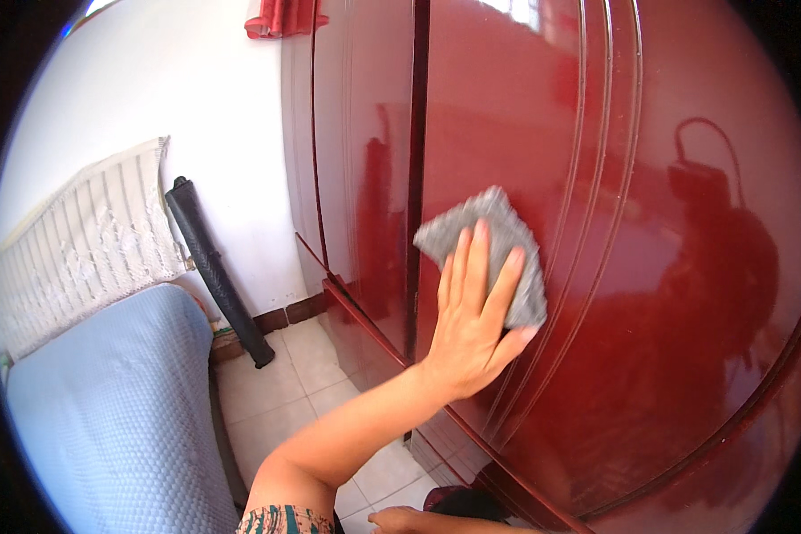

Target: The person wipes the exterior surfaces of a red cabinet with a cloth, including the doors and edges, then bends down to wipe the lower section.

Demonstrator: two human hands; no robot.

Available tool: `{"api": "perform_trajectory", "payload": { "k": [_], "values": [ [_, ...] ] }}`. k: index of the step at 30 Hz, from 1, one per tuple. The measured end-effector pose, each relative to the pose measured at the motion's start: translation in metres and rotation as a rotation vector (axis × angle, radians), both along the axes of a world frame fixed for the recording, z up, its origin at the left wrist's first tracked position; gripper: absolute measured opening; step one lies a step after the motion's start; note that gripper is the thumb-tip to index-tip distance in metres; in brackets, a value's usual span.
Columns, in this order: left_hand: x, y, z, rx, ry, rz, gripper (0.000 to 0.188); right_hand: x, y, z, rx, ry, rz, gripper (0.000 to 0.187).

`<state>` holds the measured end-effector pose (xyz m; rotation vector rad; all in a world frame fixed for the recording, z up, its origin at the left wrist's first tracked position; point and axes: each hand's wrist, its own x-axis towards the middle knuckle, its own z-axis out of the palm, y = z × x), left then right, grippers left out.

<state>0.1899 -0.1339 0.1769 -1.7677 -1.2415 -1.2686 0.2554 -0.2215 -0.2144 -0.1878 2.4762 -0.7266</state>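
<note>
My left hand (472, 316) reaches up from the lower left, its fingers stretched over a grey cleaning cloth (514, 233). The palm side holds the cloth flat against a glossy dark red wardrobe door (507, 133). The cloth sticks out past the fingertips and to the right, up to the thumb; part of it is hidden under the hand. Low at the bottom edge, my right hand (396, 519) shows only in part, below the wardrobe door and away from the cloth. Its fingers are too little in view to read.
Vertical grooves run down the door, and a red ledge (507, 467) juts out along its lower part. To the left lies a bed with a light blue quilted cover (107, 400) and a covered headboard (89, 222). A long black roll (218, 271) leans on the white wall, above pale floor tiles (280, 427).
</note>
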Motion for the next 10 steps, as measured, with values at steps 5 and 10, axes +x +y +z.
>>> {"api": "perform_trajectory", "payload": {
  "k": [5,10],
  "values": [
    [0.014,0.009,0.098,0.220,0.140,0.013,0.068,0.005,-0.007,0.018,0.054,-0.020,-0.029,0.041],
    [-0.005,0.022,0.144,0.296,0.161,0.024,0.070,0.007,-0.014,0.015,0.031,-0.062,-0.071,0.042]
  ]
}}
